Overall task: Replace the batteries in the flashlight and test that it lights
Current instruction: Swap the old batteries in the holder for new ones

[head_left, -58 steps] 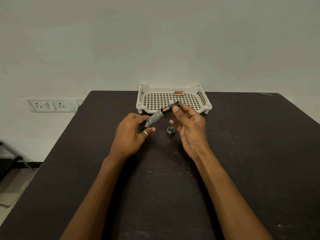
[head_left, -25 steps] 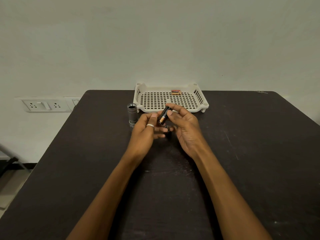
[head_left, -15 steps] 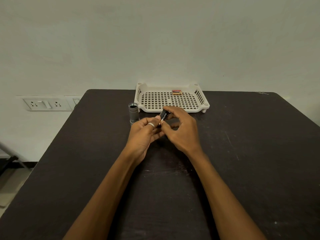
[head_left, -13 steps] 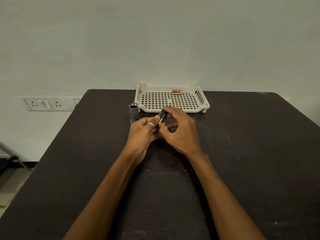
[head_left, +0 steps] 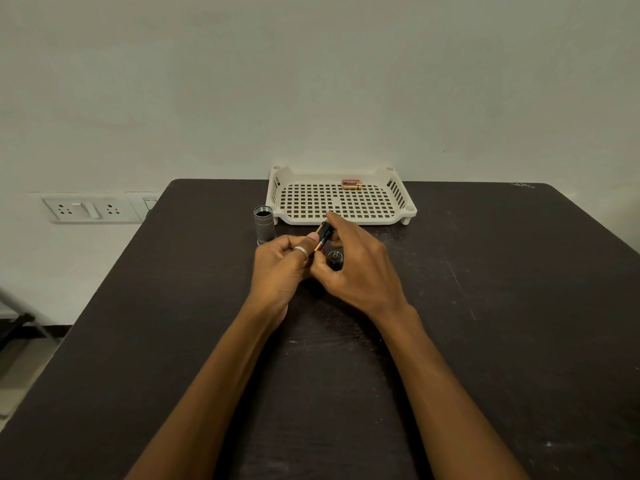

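While pinched between the left hand (head_left: 280, 268) and the right hand (head_left: 360, 271), a little past the middle of the worktop (head_left: 485, 306), tilted off the surface: one black battery (head_left: 325, 235) with a copper end. Black end up toward 1 o'clock, copper end down toward 7 o'clock. Left hand curled round the copper end, ring (head_left: 300, 251) on one finger. Right hand curled over the black end, forefinger tip on top. Both closed on the battery, nothing else held.

Just at 5 o'clock from the battery, under the right fingers: small dark round cap (head_left: 336, 257), resting on the worktop. At 10 o'clock from the hands, near but untouched: grey flashlight tube (head_left: 264, 225), standing upright, open mouth up.

At 12 o'clock, by the far edge: white lattice tray (head_left: 346, 220) on short feet. Lying side by side near its back wall: pair of batteries (head_left: 352, 184), red and copper. Off the worktop toward 9 o'clock, fixed on the wall: white socket plate (head_left: 86, 210).
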`<state>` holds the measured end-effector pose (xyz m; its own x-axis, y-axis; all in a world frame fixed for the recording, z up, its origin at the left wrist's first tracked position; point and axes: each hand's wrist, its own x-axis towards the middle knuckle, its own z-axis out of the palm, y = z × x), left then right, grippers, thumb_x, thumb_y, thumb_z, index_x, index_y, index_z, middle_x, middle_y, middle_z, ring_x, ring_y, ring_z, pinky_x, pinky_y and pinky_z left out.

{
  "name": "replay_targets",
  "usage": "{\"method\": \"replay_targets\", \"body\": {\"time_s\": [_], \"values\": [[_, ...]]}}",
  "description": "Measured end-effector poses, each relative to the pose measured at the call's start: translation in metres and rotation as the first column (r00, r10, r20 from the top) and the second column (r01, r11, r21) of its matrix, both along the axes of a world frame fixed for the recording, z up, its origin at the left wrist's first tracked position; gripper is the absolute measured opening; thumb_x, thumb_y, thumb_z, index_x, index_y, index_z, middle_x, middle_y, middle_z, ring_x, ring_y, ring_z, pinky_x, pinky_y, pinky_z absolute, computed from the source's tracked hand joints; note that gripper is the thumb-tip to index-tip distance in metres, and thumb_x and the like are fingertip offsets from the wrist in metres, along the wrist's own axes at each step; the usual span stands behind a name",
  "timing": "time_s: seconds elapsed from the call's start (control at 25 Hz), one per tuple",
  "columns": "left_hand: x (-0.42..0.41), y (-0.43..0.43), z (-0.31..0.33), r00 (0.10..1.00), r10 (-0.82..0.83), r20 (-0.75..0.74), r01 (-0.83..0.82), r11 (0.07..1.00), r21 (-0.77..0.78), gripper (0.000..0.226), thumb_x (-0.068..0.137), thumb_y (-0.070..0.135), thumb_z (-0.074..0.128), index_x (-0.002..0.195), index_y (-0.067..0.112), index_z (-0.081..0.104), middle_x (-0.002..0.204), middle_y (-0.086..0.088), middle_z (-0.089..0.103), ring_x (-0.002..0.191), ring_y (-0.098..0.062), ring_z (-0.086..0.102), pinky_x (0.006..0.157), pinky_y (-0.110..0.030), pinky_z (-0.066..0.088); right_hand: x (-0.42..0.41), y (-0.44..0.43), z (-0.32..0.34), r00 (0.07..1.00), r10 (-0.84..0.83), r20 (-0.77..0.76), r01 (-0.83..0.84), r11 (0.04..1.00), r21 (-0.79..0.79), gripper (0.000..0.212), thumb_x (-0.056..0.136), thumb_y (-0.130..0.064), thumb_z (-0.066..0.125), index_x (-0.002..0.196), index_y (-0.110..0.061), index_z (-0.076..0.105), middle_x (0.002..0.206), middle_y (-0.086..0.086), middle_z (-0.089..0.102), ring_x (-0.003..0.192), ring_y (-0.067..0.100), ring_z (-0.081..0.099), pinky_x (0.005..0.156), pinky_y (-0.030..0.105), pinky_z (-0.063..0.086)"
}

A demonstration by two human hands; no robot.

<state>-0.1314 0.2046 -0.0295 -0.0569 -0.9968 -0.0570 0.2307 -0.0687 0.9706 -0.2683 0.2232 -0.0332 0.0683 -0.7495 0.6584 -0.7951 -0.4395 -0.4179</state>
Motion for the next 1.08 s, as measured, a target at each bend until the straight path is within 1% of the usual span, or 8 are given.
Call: {"method": "replay_targets", "body": {"time_s": [0.12,0.32,0.52,0.72,0.84,0.92,1.0,1.08], "values": [[0.001,-0.001,-0.001,1.000,0.011,0.016,-0.011,1.000,-0.004,0.023,0.092,0.018,0.069,0.095,-0.006,0.070,0.067,-0.006,0.069,0.076,-0.023,0.070,0.081,-0.040,0.061,0.003,0.001,0.000,0.999,-0.021,-0.034,0.021,1.000,0.011,0.060,0.085,-0.023,0.068,0.138,-0.001,0.053,0.114,0.011,0.069,0.100,0.022,0.067,0.084,0.032,0.057],[0.000,-0.001,-0.001,0.998,0.013,0.060,-0.012,1.000,-0.019,0.021,0.093,0.017,0.069,0.093,-0.003,0.071,0.062,0.001,0.068,0.066,-0.015,0.068,0.080,-0.039,0.061,0.008,0.003,0.001,0.994,-0.063,-0.086,0.061,0.998,-0.029,0.054,0.081,-0.015,0.069,0.130,0.003,0.057,0.105,0.014,0.070,0.092,0.027,0.069,0.077,0.036,0.058],[0.000,0.001,0.000,0.998,-0.006,0.061,0.008,1.000,-0.027,0.024,0.093,0.018,0.069,0.092,-0.005,0.070,0.068,-0.005,0.072,0.070,-0.018,0.070,0.079,-0.038,0.061,0.008,0.003,0.001,0.994,-0.056,-0.091,0.052,0.998,-0.045,0.049,0.080,-0.010,0.069,0.125,0.004,0.059,0.096,0.014,0.071,0.083,0.027,0.069,0.071,0.036,0.058],[0.000,0.000,0.000,0.999,-0.013,0.048,0.013,1.000,-0.010,0.029,0.094,0.019,0.068,0.096,-0.011,0.068,0.077,-0.016,0.071,0.074,-0.024,0.069,0.074,-0.038,0.061,0.003,0.002,-0.001,0.999,-0.009,-0.035,0.010,0.999,0.039,0.049,0.083,-0.022,0.060,0.128,-0.003,0.058,0.098,0.010,0.072,0.084,0.024,0.068,0.072,0.040,0.059],[0.000,0.002,0.002,0.999,-0.016,0.044,0.016,1.000,0.007,0.029,0.095,0.018,0.066,0.096,-0.011,0.067,0.075,-0.013,0.073,0.071,-0.019,0.071,0.070,-0.033,0.060,0.000,0.000,-0.001,0.999,0.033,0.032,-0.036,0.995,0.095,0.039,0.084,-0.025,0.058,0.120,-0.012,0.062,0.094,0.003,0.072,0.081,0.019,0.068,0.071,0.040,0.057],[0.001,0.001,0.001,0.999,-0.017,0.036,0.017,1.000,0.011,0.028,0.095,0.018,0.066,0.095,-0.010,0.068,0.079,-0.015,0.074,0.073,-0.021,0.072,0.072,-0.034,0.061,-0.002,-0.001,0.001,0.993,0.088,0.077,-0.097,0.989,0.111,0.033,0.085,-0.023,0.062,0.116,-0.015,0.065,0.093,-0.001,0.072,0.079,0.016,0.069,0.071,0.038,0.057],[0.002,0.001,0.001,1.000,-0.014,0.026,0.014,1.000,0.018,0.028,0.095,0.019,0.066,0.094,-0.008,0.068,0.079,-0.015,0.073,0.073,-0.020,0.071,0.072,-0.033,0.060,-0.004,0.001,0.001,0.984,0.131,0.118,-0.145,0.982,0.120,0.035,0.087,-0.021,0.070,0.121,-0.014,0.067,0.105,0.002,0.074,0.092,0.016,0.072,0.081,0.034,0.058],[0.002,0.001,0.003,1.000,-0.010,0.020,0.009,0.999,0.041,0.024,0.095,0.020,0.066,0.093,-0.004,0.069,0.073,-0.007,0.073,0.069,-0.013,0.071,0.069,-0.028,0.059,-0.006,0.001,0.001,0.975,0.133,0.180,-0.162,0.974,0.160,0.043,0.088,-0.017,0.075,0.130,-0.011,0.067,0.128,0.008,0.070,0.121,0.017,0.065,0.102,0.025,0.052]]}}
